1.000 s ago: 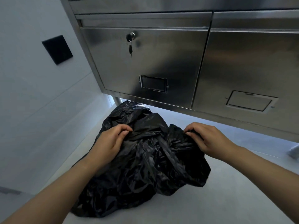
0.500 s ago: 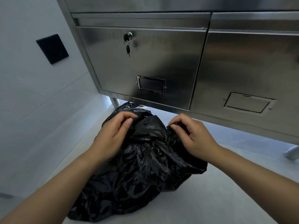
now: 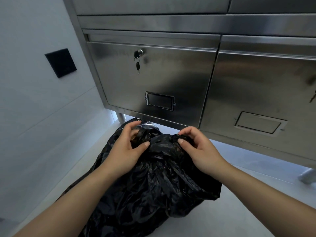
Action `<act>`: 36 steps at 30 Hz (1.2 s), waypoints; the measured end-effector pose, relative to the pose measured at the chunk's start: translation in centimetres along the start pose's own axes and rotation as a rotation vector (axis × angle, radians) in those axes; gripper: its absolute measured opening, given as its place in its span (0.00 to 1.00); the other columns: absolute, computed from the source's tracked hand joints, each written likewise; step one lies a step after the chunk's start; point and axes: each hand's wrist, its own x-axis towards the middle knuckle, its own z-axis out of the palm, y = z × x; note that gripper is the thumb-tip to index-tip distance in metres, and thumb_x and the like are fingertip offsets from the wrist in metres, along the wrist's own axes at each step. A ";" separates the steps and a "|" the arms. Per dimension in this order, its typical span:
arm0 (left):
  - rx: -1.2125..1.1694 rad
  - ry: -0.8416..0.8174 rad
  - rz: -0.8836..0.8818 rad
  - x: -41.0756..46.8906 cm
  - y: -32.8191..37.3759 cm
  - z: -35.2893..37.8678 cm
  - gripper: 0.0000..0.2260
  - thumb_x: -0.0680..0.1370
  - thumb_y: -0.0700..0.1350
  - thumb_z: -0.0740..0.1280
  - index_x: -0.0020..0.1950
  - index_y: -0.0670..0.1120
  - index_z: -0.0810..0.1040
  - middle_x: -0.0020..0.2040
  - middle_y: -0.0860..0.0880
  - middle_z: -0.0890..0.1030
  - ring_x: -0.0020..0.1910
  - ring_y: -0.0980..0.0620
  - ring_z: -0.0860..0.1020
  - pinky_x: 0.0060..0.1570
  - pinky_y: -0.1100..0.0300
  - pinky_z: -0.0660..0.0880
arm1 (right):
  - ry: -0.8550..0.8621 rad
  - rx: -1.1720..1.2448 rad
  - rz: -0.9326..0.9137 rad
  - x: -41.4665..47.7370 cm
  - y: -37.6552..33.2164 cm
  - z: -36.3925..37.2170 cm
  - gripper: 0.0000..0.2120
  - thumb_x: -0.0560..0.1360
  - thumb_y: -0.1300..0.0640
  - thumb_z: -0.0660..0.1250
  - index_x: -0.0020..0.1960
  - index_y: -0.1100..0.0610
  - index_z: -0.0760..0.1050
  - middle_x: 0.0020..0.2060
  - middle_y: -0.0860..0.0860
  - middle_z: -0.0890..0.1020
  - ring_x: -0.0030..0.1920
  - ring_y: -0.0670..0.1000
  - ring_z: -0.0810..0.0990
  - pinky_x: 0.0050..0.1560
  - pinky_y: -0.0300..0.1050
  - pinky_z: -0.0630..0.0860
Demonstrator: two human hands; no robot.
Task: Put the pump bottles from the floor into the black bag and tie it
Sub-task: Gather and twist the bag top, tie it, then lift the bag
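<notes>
The black bag lies on the pale floor at 6 o'clock in the view, its far edge just under the front of the stainless-steel cabinet. No pump bottles show on the visible floor. They are probably inside the bag, though the plastic hides its contents.

The left hand grips a bunched tuft of the bag's mouth at about 11 o'clock on the bag, thumb and fingers curled round it. The right hand pinches a second tuft at about 1 o'clock. The tufts are near each other but apart, with a band of film between them.

The step in hand looks like the tying. To do it well, each tuft should be gathered long enough to cross over the other. One tuft then tucks under, and both are drawn evenly toward 9 and 3 o'clock. A grip low on the tufts should keep the mouth from gaping. The film looks thin, so a steady pull should be safer than a jerk.
</notes>
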 end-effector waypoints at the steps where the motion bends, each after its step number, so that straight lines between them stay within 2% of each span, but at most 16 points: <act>1: -0.019 0.028 0.007 0.0 -0.1 0.1 0.23 0.73 0.42 0.71 0.60 0.64 0.70 0.60 0.54 0.78 0.62 0.57 0.75 0.64 0.52 0.72 | 0.000 -0.032 -0.015 0.1 0.1 0.0 0.05 0.77 0.59 0.64 0.47 0.49 0.74 0.41 0.43 0.80 0.44 0.43 0.79 0.51 0.40 0.75; 4: 0.114 0.066 0.071 -0.3 -0.5 0.4 0.17 0.73 0.41 0.71 0.54 0.62 0.74 0.53 0.61 0.80 0.54 0.66 0.77 0.57 0.66 0.71 | 0.004 -0.112 -0.033 0.1 0.8 0.3 0.06 0.75 0.58 0.67 0.45 0.46 0.77 0.43 0.42 0.81 0.47 0.42 0.79 0.50 0.37 0.74; 7: 0.345 0.041 0.095 -1.1 -1.4 0.6 0.17 0.76 0.46 0.67 0.64 0.59 0.73 0.57 0.57 0.72 0.54 0.64 0.71 0.53 0.80 0.62 | 0.052 -0.186 -0.019 0.2 1.7 0.5 0.07 0.73 0.55 0.69 0.44 0.42 0.79 0.44 0.41 0.80 0.46 0.40 0.75 0.49 0.35 0.73; 9: 0.455 0.030 0.071 -1.8 -1.9 0.6 0.19 0.78 0.48 0.64 0.68 0.61 0.69 0.53 0.56 0.64 0.48 0.65 0.67 0.47 0.83 0.61 | 0.075 -0.231 -0.008 0.3 1.9 0.5 0.08 0.72 0.53 0.70 0.43 0.38 0.79 0.44 0.43 0.78 0.40 0.41 0.72 0.44 0.29 0.69; 12: 0.512 -0.031 0.102 -2.5 -1.9 0.4 0.19 0.78 0.48 0.63 0.68 0.62 0.68 0.46 0.57 0.64 0.44 0.67 0.68 0.43 0.80 0.64 | 0.072 -0.206 0.015 0.4 1.8 0.9 0.09 0.72 0.53 0.70 0.43 0.38 0.80 0.46 0.44 0.81 0.38 0.47 0.75 0.41 0.28 0.70; 15: 0.497 -0.047 0.158 -2.6 -1.5 0.4 0.20 0.77 0.46 0.66 0.67 0.62 0.70 0.42 0.57 0.69 0.44 0.66 0.70 0.43 0.78 0.65 | 0.100 -0.118 0.024 0.2 1.9 1.3 0.09 0.73 0.54 0.70 0.45 0.39 0.80 0.45 0.43 0.82 0.40 0.43 0.77 0.42 0.27 0.71; 17: 0.424 -0.025 0.180 -2.5 -1.2 0.7 0.21 0.74 0.45 0.71 0.64 0.63 0.73 0.42 0.56 0.72 0.42 0.61 0.74 0.43 0.75 0.69 | 0.132 -0.058 0.026 0.1 1.9 1.4 0.09 0.73 0.55 0.70 0.46 0.40 0.80 0.45 0.44 0.83 0.42 0.43 0.78 0.44 0.31 0.73; 20: 0.252 -0.008 0.139 -2.2 -0.7 1.5 0.20 0.70 0.42 0.74 0.56 0.63 0.78 0.42 0.55 0.77 0.40 0.58 0.77 0.41 0.70 0.75 | 0.149 0.084 0.028 -0.1 1.7 1.3 0.09 0.72 0.58 0.70 0.49 0.45 0.80 0.45 0.48 0.84 0.47 0.49 0.81 0.52 0.44 0.77; 23: 0.297 -0.028 0.189 -2.0 -0.4 2.5 0.14 0.70 0.40 0.75 0.49 0.57 0.83 0.41 0.57 0.79 0.42 0.60 0.77 0.39 0.73 0.73 | 0.117 0.232 0.009 -0.5 1.5 1.0 0.11 0.69 0.54 0.71 0.51 0.48 0.80 0.45 0.48 0.84 0.48 0.49 0.82 0.52 0.44 0.79; 25: 0.328 -0.033 0.216 -2.0 -0.2 2.8 0.12 0.70 0.40 0.75 0.49 0.54 0.84 0.41 0.58 0.80 0.43 0.61 0.77 0.40 0.73 0.72 | 0.082 0.297 0.040 -0.6 1.7 0.9 0.15 0.66 0.51 0.72 0.52 0.49 0.79 0.44 0.51 0.85 0.45 0.50 0.83 0.50 0.44 0.79; 27: 0.344 -0.023 0.229 -2.0 -0.3 2.9 0.13 0.70 0.40 0.74 0.50 0.55 0.83 0.40 0.59 0.81 0.45 0.62 0.78 0.45 0.74 0.72 | 0.069 0.270 0.070 -0.7 2.0 1.1 0.14 0.66 0.55 0.74 0.51 0.51 0.78 0.43 0.51 0.85 0.45 0.50 0.83 0.49 0.42 0.79; 30: 0.220 -0.042 0.171 -2.3 -0.6 3.2 0.16 0.70 0.40 0.74 0.51 0.59 0.80 0.38 0.57 0.82 0.43 0.61 0.81 0.50 0.70 0.74 | 0.076 0.048 0.072 -0.9 2.9 1.7 0.09 0.68 0.61 0.75 0.45 0.51 0.79 0.44 0.50 0.84 0.46 0.47 0.82 0.49 0.38 0.76; 34: 0.061 -0.057 0.051 -2.8 -1.1 3.2 0.18 0.70 0.39 0.73 0.49 0.62 0.79 0.40 0.55 0.82 0.42 0.58 0.82 0.47 0.67 0.77 | -0.055 0.006 0.113 -1.1 3.2 2.0 0.09 0.68 0.60 0.74 0.46 0.54 0.79 0.44 0.48 0.84 0.41 0.42 0.82 0.46 0.35 0.76; 36: 0.011 -0.105 0.008 -2.8 -1.3 2.7 0.19 0.71 0.35 0.71 0.51 0.60 0.79 0.41 0.54 0.82 0.44 0.57 0.82 0.46 0.68 0.76 | -0.073 0.009 0.095 -0.9 3.1 2.2 0.10 0.68 0.63 0.75 0.46 0.54 0.78 0.44 0.48 0.84 0.43 0.43 0.82 0.49 0.38 0.76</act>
